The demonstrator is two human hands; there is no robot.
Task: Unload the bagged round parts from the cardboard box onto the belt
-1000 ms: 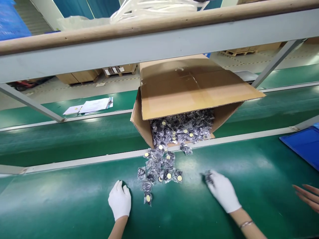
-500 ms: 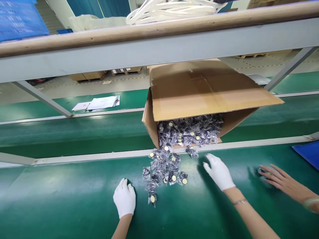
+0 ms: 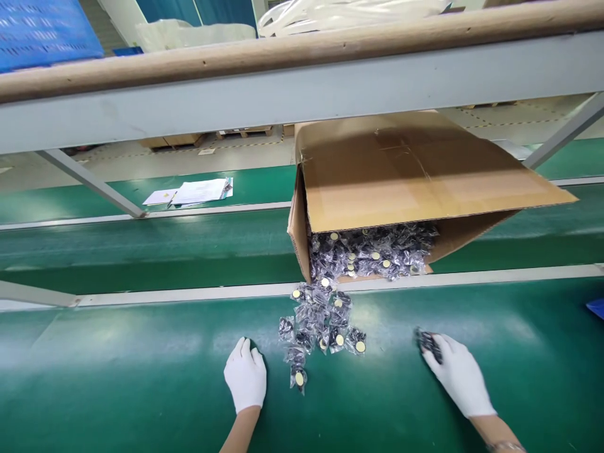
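A cardboard box (image 3: 406, 182) lies tipped on its side on the green belt (image 3: 117, 371), spilling several small clear bags with black parts and yellow discs (image 3: 323, 318). My left hand (image 3: 246, 375), in a white glove, rests flat on the belt just left of the spilled pile, fingers together and holding nothing. My right hand (image 3: 458, 375), also gloved, lies on the belt to the right of the pile with its fingertips on one small black bag (image 3: 429, 343).
A grey and wood shelf beam (image 3: 302, 75) crosses overhead. Papers (image 3: 193, 190) lie on the far belt. A white rail (image 3: 189, 294) separates the belts. A blue tray corner (image 3: 595, 307) shows at the right edge.
My right hand reached up to the box mouth, then drew back down and right with a bag under its fingers. Another person's hand at the right has left the view.
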